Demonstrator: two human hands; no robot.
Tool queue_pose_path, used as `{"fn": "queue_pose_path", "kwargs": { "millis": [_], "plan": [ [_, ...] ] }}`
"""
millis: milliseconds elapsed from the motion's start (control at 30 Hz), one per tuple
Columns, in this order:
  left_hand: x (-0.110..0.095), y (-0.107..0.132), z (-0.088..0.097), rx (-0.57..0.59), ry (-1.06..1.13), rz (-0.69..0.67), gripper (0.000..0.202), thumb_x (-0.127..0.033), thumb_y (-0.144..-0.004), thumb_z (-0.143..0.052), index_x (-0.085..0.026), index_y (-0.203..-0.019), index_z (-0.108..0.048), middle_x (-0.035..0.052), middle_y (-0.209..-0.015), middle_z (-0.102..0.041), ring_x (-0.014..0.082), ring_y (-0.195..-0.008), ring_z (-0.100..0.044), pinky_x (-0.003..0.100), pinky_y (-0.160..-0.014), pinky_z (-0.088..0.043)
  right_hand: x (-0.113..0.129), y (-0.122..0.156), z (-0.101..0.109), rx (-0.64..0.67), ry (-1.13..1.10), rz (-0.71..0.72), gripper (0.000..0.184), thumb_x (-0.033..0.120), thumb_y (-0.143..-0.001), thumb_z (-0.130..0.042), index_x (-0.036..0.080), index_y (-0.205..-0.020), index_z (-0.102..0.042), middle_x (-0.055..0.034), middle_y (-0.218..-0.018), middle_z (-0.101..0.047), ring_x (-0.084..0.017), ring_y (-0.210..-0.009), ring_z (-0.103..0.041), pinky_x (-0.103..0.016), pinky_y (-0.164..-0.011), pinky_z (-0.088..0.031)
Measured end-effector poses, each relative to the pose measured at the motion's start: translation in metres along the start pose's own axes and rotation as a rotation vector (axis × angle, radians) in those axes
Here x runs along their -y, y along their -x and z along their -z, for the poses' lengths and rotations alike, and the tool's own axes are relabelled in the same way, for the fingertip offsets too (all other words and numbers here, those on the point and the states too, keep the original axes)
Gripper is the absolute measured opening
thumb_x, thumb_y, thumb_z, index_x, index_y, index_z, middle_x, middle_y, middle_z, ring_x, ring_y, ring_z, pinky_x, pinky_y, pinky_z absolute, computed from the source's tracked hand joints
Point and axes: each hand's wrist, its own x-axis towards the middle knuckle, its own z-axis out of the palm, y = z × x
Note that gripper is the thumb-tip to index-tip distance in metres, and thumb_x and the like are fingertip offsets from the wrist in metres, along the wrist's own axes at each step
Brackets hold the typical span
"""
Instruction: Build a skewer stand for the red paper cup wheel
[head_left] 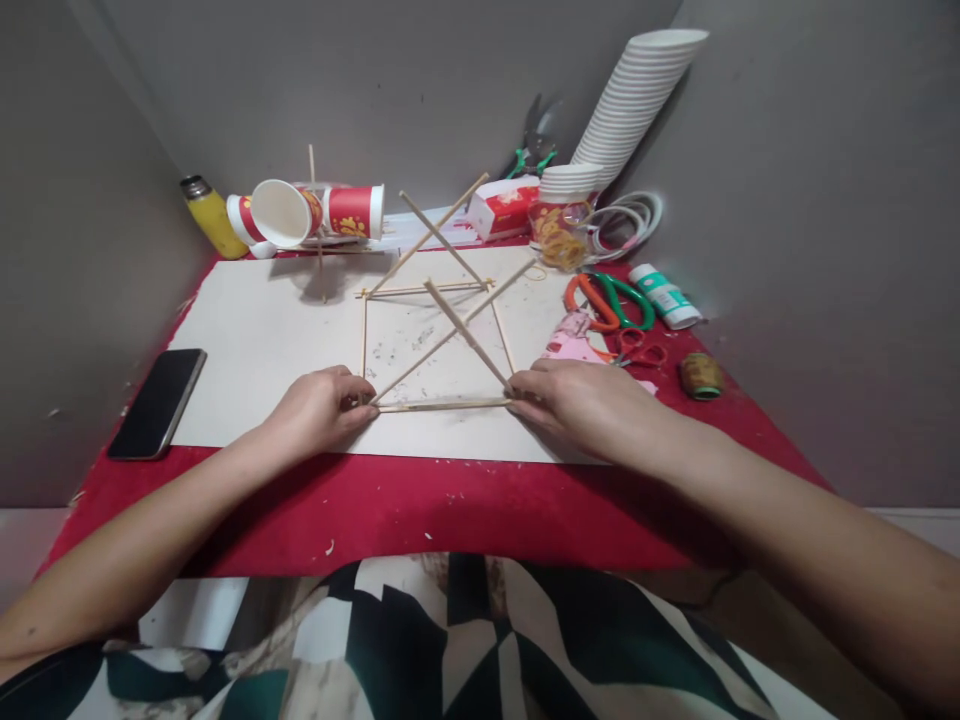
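A frame of thin wooden sticks rests on a white board, its base four-sided. Sticks rise from the corners and cross in two X shapes, one at the near side and one at the far side. The far corners look bound with rubber bands. My left hand pinches the near left corner between thumb and fingers. At the near right corner, my right hand has its fingers closed on the joint. My fingertips hide both near joints.
Paper cups, a yellow bottle, a red box and a tall cup stack line the back. A phone lies left. Scissors and a thread spool lie right on the red cloth.
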Motion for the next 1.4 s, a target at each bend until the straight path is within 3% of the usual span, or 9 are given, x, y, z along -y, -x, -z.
{"fn": "queue_pose_path", "kwargs": {
  "millis": [300, 800, 1000, 1133, 1400],
  "plan": [
    [0.001, 0.005, -0.007, -0.024, 0.050, 0.001, 0.020, -0.030, -0.086, -0.060, -0.017, -0.088, -0.076, 0.0062, -0.083, -0.071, 0.0160, -0.072, -0.060, 0.028, -0.066, -0.041, -0.012, -0.005, -0.007, 0.005, -0.211, -0.035, 0.018, 0.031, -0.089, -0.056, 0.023, -0.093, -0.072, -0.0042, -0.088, -0.072, -0.018, -0.076, -0.063, -0.026, -0.062, -0.037],
    [-0.002, 0.005, 0.000, 0.032, 0.096, 0.025, 0.021, -0.028, -0.085, -0.058, -0.015, -0.087, -0.074, 0.0080, -0.084, -0.074, 0.0176, -0.074, -0.063, 0.028, -0.069, -0.043, -0.014, -0.012, 0.006, 0.083, -0.257, 0.002, 0.019, 0.031, -0.088, -0.056, 0.025, -0.092, -0.073, -0.0055, -0.091, -0.074, -0.021, -0.083, -0.063, -0.027, -0.067, -0.037],
    [-0.001, 0.003, 0.005, 0.026, 0.204, 0.047, 0.024, -0.034, -0.084, -0.057, -0.015, -0.081, -0.072, 0.0049, -0.075, -0.071, 0.0160, -0.068, -0.061, 0.027, -0.066, -0.044, -0.018, -0.014, 0.020, 0.118, -0.286, 0.031, 0.018, 0.031, -0.087, -0.056, 0.022, -0.080, -0.070, -0.0038, -0.077, -0.069, -0.017, -0.071, -0.059, -0.026, -0.062, -0.034],
    [-0.005, 0.000, 0.019, 0.020, 0.258, 0.044, 0.025, -0.035, -0.082, -0.058, -0.015, -0.078, -0.072, 0.0032, -0.071, -0.070, 0.0152, -0.066, -0.059, 0.026, -0.062, -0.043, -0.029, -0.016, 0.033, 0.053, -0.301, 0.068, 0.020, 0.035, -0.085, -0.058, 0.021, -0.073, -0.066, -0.0011, -0.068, -0.065, -0.014, -0.065, -0.055, -0.025, -0.062, -0.034],
    [-0.024, -0.010, 0.073, -0.068, 0.252, 0.013, 0.028, -0.045, -0.076, -0.065, -0.018, -0.075, -0.071, 0.0020, -0.067, -0.069, 0.0153, -0.062, -0.059, 0.026, -0.060, -0.044, -0.038, -0.013, 0.084, -0.018, -0.350, 0.076, 0.019, 0.030, -0.084, -0.059, 0.020, -0.070, -0.067, 0.0014, -0.064, -0.064, -0.012, -0.061, -0.055, -0.024, -0.060, -0.035]
  ]
}}
